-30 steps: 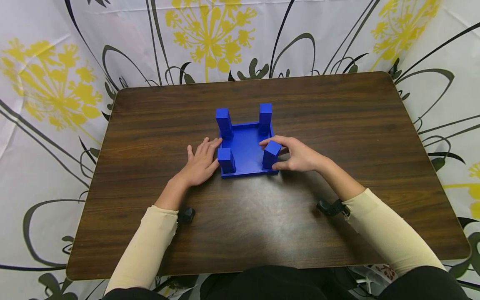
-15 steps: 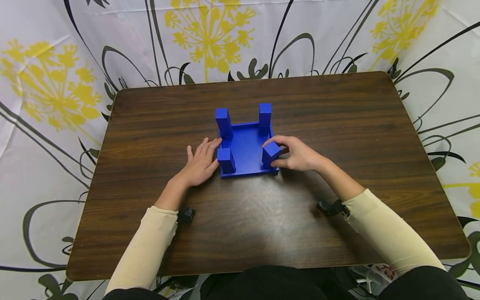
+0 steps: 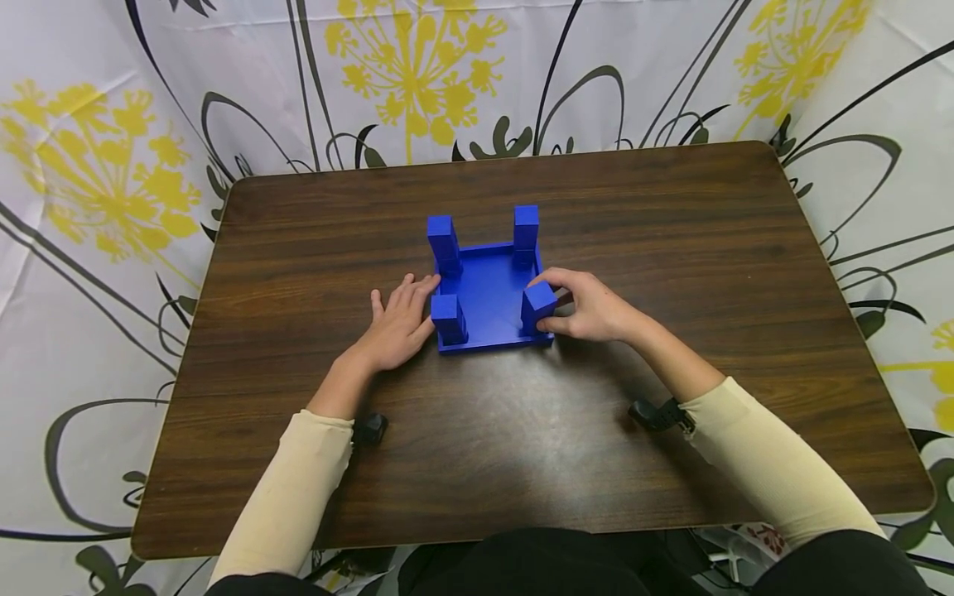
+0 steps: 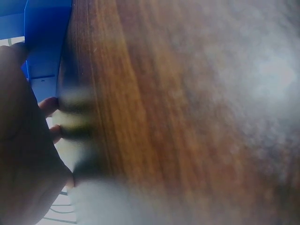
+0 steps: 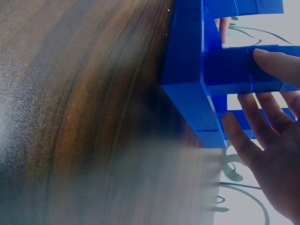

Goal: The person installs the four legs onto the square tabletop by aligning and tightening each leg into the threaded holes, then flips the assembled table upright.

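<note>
A shallow blue tray [image 3: 492, 290] lies on the table with a blue square post upright at each corner. In the head view, my right hand [image 3: 592, 308] holds the near-right post [image 3: 538, 308] between thumb and fingers; that post looks turned a little relative to the others. The right wrist view shows the thumb [image 5: 276, 64] against this post [image 5: 227, 70], fingers on its other side. My left hand [image 3: 398, 327] lies palm down with fingers spread, touching the tray's left side beside the near-left post [image 3: 450, 319]. The left wrist view shows part of the tray [image 4: 47, 42].
At the tray's far corners stand the far-left post [image 3: 445, 244] and far-right post [image 3: 526, 232]. The brown wooden table [image 3: 335, 215] has rounded corners. A patterned cloth [image 3: 261, 83] hangs behind and beside it.
The top of the near-right post has shifted very slightly left. My right index finger has drawn back a little to the right around it. The left hand stays in place.
</note>
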The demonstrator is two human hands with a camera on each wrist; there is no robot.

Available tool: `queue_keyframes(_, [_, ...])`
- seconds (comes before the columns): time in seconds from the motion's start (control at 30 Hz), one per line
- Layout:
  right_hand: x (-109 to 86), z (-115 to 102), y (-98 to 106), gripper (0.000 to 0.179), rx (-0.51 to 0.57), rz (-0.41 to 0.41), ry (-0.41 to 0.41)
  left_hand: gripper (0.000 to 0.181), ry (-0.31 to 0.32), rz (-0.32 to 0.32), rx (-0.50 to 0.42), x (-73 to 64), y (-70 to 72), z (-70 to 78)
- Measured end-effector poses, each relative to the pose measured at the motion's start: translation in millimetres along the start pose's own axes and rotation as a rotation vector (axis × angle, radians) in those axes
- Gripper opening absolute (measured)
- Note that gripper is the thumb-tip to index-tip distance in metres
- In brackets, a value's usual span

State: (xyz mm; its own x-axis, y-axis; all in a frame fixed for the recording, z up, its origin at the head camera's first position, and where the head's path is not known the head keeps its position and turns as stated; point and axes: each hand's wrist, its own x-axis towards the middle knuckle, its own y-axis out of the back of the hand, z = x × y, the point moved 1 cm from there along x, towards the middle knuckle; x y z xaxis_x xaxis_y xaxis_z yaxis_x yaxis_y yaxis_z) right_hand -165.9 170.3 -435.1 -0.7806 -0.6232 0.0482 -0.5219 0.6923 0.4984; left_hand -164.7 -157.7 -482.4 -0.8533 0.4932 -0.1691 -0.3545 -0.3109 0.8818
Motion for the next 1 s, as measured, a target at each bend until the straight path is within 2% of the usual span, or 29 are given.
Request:
queue_keyframes(0.53, [-1.1, 1.9, -3.1, 0.046, 0.002, 0.052, -0.006, 0.062, -0.005, 0.01, -0.003, 0.1, 0.3, -0.9])
queue_keyframes(1.0, [-1.3, -0.3, -4.2, 0.048, -0.024, 0.065, -0.023, 0.062, -0.003, 0.01, 0.0, -0.1, 0.6, -1.0])
